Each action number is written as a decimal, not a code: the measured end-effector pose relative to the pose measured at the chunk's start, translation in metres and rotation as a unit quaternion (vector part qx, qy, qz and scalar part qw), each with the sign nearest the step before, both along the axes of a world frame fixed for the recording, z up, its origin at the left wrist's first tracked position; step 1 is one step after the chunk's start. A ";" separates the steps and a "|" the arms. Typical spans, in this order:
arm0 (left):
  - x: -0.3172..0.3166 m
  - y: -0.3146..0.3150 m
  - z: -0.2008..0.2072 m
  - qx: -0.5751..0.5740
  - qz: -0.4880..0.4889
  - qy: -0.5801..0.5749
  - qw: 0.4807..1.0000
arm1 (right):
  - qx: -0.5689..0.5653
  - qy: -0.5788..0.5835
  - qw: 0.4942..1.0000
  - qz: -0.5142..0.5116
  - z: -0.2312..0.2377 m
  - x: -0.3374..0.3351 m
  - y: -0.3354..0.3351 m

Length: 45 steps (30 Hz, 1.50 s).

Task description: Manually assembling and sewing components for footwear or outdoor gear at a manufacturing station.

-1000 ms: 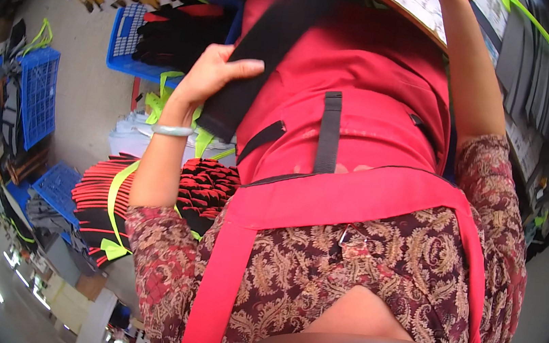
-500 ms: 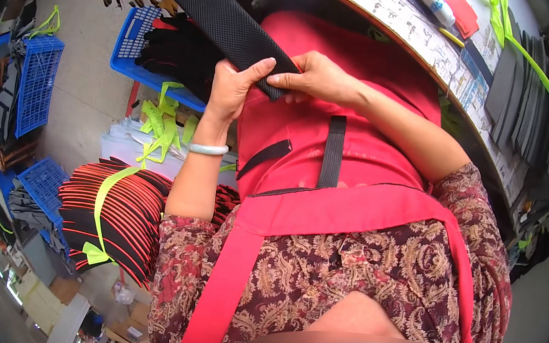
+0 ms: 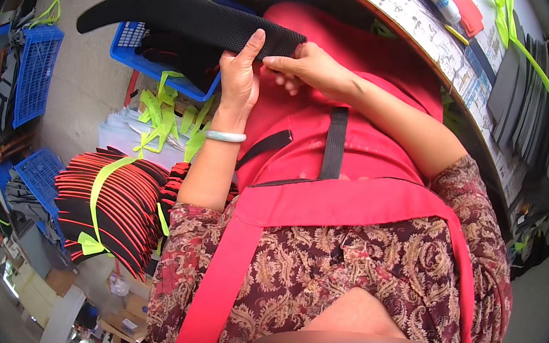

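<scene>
Holding 1 long black curved mesh-textured strip (image 3: 190, 17) with both hands in front of the red apron (image 3: 326, 198), above lap level and left of the bench (image 3: 440, 48). Left hand (image 3: 239, 78) has fingers clamped on the strip near its right end, thumb up along the near face; right hand (image 3: 311, 70) pinches that squared right end, fingers together on it. Strip's long axis runs roughly left-right across the view, tapered tip pointing left and curving slightly down over the blue crate (image 3: 158, 61). Progress, judging only from the layout: piece is picked up and in hand, not yet set down on the bench or on any pile, so placement looks left to do. Bundled red-and-black pieces (image 3: 112, 206) tied with yellow-green strap sit on the floor at left; dark flat pieces (image 3: 530, 100) stacked on the bench at right, with a glue bottle (image 3: 439, 0) near them.
</scene>
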<state>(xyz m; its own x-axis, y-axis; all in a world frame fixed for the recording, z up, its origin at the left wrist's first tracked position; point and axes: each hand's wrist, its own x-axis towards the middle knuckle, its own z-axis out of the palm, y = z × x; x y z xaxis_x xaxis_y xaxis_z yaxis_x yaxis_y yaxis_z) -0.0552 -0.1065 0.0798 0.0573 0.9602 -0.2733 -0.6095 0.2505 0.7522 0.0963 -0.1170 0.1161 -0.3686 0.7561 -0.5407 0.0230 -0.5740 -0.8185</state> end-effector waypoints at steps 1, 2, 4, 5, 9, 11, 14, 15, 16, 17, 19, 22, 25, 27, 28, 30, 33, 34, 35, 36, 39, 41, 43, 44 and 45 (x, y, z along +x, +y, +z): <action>0.002 0.001 0.000 0.009 0.002 -0.002 1.000 | 0.015 -0.016 0.999 0.039 -0.002 0.000 0.002; 0.002 0.000 0.000 0.008 -0.002 -0.001 1.000 | 0.034 -0.050 0.997 0.037 -0.003 0.001 -0.004; 0.002 0.000 0.000 -0.021 -0.025 -0.065 0.997 | 0.048 -0.053 0.997 0.033 0.000 0.004 -0.007; 0.000 0.000 0.000 -0.021 -0.024 -0.067 0.997 | 0.061 -0.055 0.996 0.029 0.000 0.006 -0.008; -0.003 -0.002 0.001 -0.039 -0.040 -0.060 0.997 | 0.014 -0.047 0.994 0.099 0.009 0.018 -0.007; -0.008 -0.001 -0.004 -0.047 -0.027 -0.067 0.996 | 0.014 -0.058 0.989 0.132 0.011 0.026 -0.006; -0.027 0.011 -0.014 -0.065 -0.041 -0.124 0.989 | 0.097 -0.083 0.989 0.069 0.012 0.027 -0.011; -0.027 0.012 -0.011 -0.065 -0.042 -0.124 0.989 | 0.178 -0.094 0.979 -0.030 0.012 0.026 -0.013; -0.026 0.013 -0.008 -0.076 -0.045 -0.150 0.985 | 0.247 -0.109 0.962 -0.049 0.012 0.025 -0.011; -0.024 0.014 -0.006 -0.087 -0.049 -0.176 0.979 | 0.247 -0.109 0.961 -0.051 0.012 0.023 -0.010; -0.017 0.011 -0.005 -0.089 -0.055 -0.172 0.980 | 0.270 -0.087 0.955 -0.087 0.013 0.016 -0.007; -0.008 0.007 -0.007 -0.086 -0.069 -0.177 0.978 | 0.315 -0.114 0.936 -0.107 0.004 0.013 -0.007; -0.003 0.006 -0.009 -0.069 -0.088 -0.171 0.979 | 0.324 -0.170 0.925 -0.101 -0.003 0.016 -0.005; 0.006 0.003 -0.014 -0.054 -0.094 -0.138 0.985 | 0.300 -0.191 0.931 -0.088 -0.010 0.017 -0.001; 0.010 0.003 -0.016 -0.039 -0.099 -0.102 0.989 | 0.248 -0.133 0.952 -0.124 -0.015 0.016 0.002; 0.009 0.001 -0.015 -0.017 -0.111 -0.075 0.991 | 0.168 -0.057 0.970 -0.168 -0.021 0.017 0.007; 0.006 0.001 -0.014 -0.005 -0.131 -0.055 0.990 | 0.176 -0.084 0.966 -0.170 -0.024 0.018 0.007; 0.011 0.001 -0.016 0.018 -0.147 -0.047 0.988 | 0.067 -0.050 0.984 -0.157 -0.021 0.021 0.006; 0.012 0.001 -0.017 0.041 -0.162 -0.039 0.985 | 0.067 -0.049 0.985 -0.150 -0.020 0.019 0.008; 0.013 0.004 -0.017 0.031 -0.178 -0.025 0.983 | 0.034 -0.029 0.987 -0.151 -0.015 0.019 0.011; 0.015 0.007 -0.020 -0.041 -0.046 -0.053 0.997 | 0.068 -0.023 0.987 -0.146 -0.032 0.023 0.015; -0.012 0.028 0.001 -0.012 0.004 -0.200 0.980 | 0.169 -0.067 0.960 -0.214 -0.025 0.030 0.010; -0.043 0.034 -0.010 -0.016 0.026 -0.179 0.983 | 0.135 -0.092 0.977 -0.137 -0.016 0.036 0.004; -0.038 0.030 -0.020 -0.041 0.055 -0.172 0.983 | 0.094 -0.088 0.983 -0.128 -0.015 0.035 0.001; -0.035 0.030 -0.024 -0.036 0.044 -0.181 0.982 | 0.052 -0.086 0.987 -0.125 -0.013 0.035 -0.001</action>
